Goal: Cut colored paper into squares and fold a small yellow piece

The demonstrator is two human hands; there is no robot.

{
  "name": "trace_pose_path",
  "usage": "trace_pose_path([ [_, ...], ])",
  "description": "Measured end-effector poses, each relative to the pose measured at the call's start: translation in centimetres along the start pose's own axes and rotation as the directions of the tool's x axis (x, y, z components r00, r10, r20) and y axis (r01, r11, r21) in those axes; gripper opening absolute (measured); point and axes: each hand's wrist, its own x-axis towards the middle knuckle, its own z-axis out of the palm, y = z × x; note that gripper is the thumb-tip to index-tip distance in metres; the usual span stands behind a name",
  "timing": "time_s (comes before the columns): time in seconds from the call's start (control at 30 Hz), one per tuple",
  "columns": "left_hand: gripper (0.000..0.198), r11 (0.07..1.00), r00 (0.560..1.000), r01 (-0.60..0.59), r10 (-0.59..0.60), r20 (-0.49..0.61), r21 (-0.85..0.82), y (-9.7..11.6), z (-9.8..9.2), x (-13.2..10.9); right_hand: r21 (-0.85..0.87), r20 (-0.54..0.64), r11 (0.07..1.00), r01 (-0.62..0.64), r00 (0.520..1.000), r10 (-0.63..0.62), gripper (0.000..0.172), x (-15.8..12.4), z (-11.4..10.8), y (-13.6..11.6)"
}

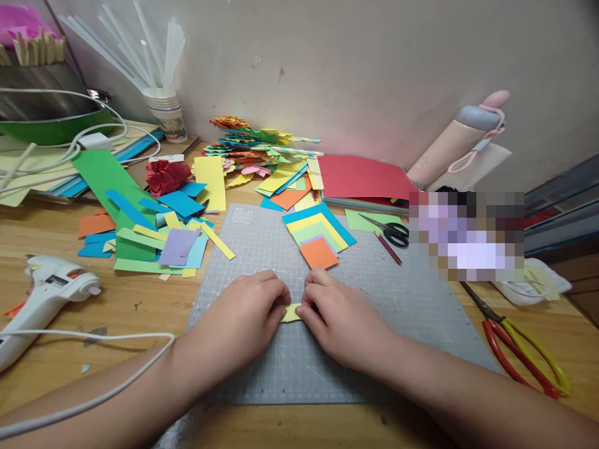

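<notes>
Between my hands, low over the grey cutting mat (262,368), is a small strip of pale yellow paper (292,312). My left hand (255,305) pinches its left end with thumb and fingers. The right end is pinched by my right hand (339,315). The fingers cover both ends, so only the middle of the strip shows. Just beyond my fingertips lies a fanned stack of paper squares, with an orange square (319,252) nearest and a blue sheet (344,229) at the back.
Left of the mat are paper scraps (180,246) and a white glue gun (56,290), its cord crossing my left forearm. On the right lie black scissors (395,234), a red pencil (388,248) and red-and-yellow-handled pliers or shears (519,349). Paper flowers (248,140) lie by the wall.
</notes>
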Motion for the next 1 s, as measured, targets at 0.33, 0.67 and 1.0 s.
trace_pose_path([
  [0.33, 0.021, 0.931, 0.979, -0.198, 0.176, 0.1, 0.307, 0.2, -0.4, 0.0, -0.001, -0.015, 1.0, 0.017, 1.0, -0.017, 0.014, 0.1, -0.1, 0.0],
  [0.67, 0.015, 0.908, 0.965, -0.263, 0.25, 0.082, 0.327, -0.3, -0.9, -0.1, -0.092, -0.112, 0.83, 0.55, 0.823, -0.557, 0.025, -1.5, -0.4, 2.0],
  [1.0, 0.011, 0.899, 0.968, -0.251, 0.231, 0.099, 0.358, -0.4, -0.6, 0.0, -0.222, -0.065, 0.794, 0.567, 0.803, -0.592, 0.028, -1.6, 0.3, 1.5],
])
